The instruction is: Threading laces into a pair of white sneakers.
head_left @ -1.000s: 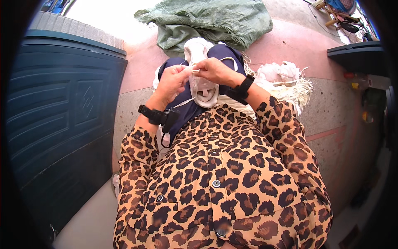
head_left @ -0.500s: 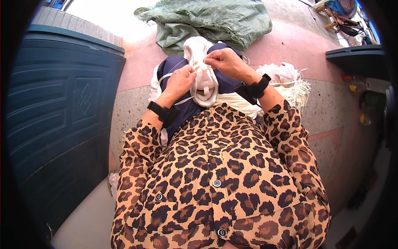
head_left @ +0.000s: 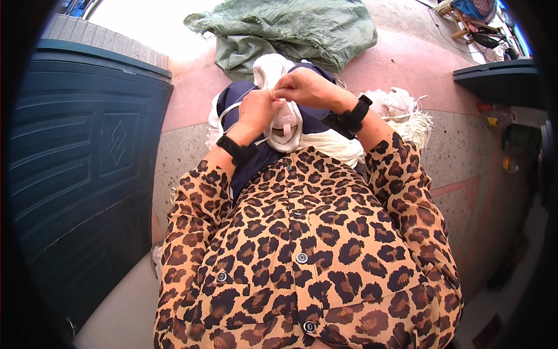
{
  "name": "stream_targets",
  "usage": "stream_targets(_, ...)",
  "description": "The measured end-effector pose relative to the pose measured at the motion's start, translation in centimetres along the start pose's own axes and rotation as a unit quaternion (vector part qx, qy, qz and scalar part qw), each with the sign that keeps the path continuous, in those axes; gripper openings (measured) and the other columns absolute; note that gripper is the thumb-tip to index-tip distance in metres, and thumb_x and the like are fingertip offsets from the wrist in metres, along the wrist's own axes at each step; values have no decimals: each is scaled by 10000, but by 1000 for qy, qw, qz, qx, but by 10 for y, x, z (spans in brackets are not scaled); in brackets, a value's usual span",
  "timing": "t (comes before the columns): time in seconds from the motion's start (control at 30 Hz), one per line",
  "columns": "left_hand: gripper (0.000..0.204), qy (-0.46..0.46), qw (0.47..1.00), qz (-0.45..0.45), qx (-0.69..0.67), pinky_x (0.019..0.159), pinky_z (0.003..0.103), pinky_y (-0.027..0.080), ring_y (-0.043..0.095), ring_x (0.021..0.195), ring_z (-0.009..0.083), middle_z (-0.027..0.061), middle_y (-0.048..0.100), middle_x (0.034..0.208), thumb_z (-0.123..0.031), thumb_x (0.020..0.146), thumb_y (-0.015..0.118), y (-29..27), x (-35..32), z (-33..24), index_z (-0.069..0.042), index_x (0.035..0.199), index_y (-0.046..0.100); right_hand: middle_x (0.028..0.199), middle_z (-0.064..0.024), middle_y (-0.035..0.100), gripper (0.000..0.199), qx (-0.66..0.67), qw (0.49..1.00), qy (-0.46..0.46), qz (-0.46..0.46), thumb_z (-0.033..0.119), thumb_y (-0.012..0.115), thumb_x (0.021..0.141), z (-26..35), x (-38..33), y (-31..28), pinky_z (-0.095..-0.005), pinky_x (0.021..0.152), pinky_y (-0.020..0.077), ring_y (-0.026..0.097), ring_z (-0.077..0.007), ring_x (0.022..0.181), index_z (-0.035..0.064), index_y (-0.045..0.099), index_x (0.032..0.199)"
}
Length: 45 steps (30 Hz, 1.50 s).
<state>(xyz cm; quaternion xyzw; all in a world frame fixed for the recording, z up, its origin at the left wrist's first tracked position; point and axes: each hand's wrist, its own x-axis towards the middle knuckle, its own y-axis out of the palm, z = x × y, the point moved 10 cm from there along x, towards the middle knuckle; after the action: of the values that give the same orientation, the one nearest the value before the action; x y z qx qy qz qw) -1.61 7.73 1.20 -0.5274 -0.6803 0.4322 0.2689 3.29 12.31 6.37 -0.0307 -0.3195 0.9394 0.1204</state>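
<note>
Above the white shoe [head_left: 286, 120], my right hand [head_left: 309, 87], pinched narrow, rejoins my left hand [head_left: 254, 113] (grip indiscernible), apparently for lacing.

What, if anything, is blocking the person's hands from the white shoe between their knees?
Nothing visible: the left hand and right hand are close together over the white shoe. They hide its middle, so exact contact there can't be told.
</note>
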Motion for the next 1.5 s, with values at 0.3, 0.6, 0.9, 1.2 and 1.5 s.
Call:
stream_targets(0.3, 220, -48, 983, -27, -178, 568, 287, 462, 598, 563, 175, 154, 618, 644, -174, 710, 645, 13, 6, 13, 45, 731, 629, 783, -180, 598, 270, -90, 993, -74, -24, 192, 563, 766, 12, 52, 1, -350, 660, 457, 590, -272, 713, -8, 579, 947)
stream_targets(0.6, 267, -90, 968, 22, -233, 514, 269, 429, 533, 536, 102, 99, 605, 605, -220, 752, 633, 18, 0, 14, 45, 726, 627, 664, -116, 583, 98, -39, 994, 46, -91, 60, 576, 711, -28, -15, -9, -308, 561, 450, 573, -228, 594, -1, 570, 787)
stream_targets(0.9, 245, -140, 947, 20, -288, 516, 252, 421, 508, 553, 85, 58, 590, 611, -198, 752, 625, 27, -1, 26, 43, 716, 608, 694, -136, 597, 92, 48, 968, 133, -209, 50, 557, 714, -71, -37, 12, -308, 611, 460, 587, -231, 654, 4, 577, 791)
stream_targets(1.2, 239, -141, 948, 17, -284, 495, 265, 399, 474, 533, 84, 51, 563, 584, -188, 767, 613, 27, -1, 27, 35, 686, 589, 774, -157, 614, 132, 255, 931, 184, -188, 81, 567, 728, -95, -32, 32, -298, 651, 461, 602, -208, 728, -15, 579, 818)
stream_targets(1.5, 78, -185, 811, -208, -514, 573, 219, 423, 545, 614, 112, 20, 596, 702, -105, 824, 526, -25, -28, 97, -64, 771, 567, 773, -179, 524, 148, -188, 980, 31, -63, -18, 436, 697, -64, -86, 3, -422, 696, 413, 502, -358, 801, 21, 539, 797)
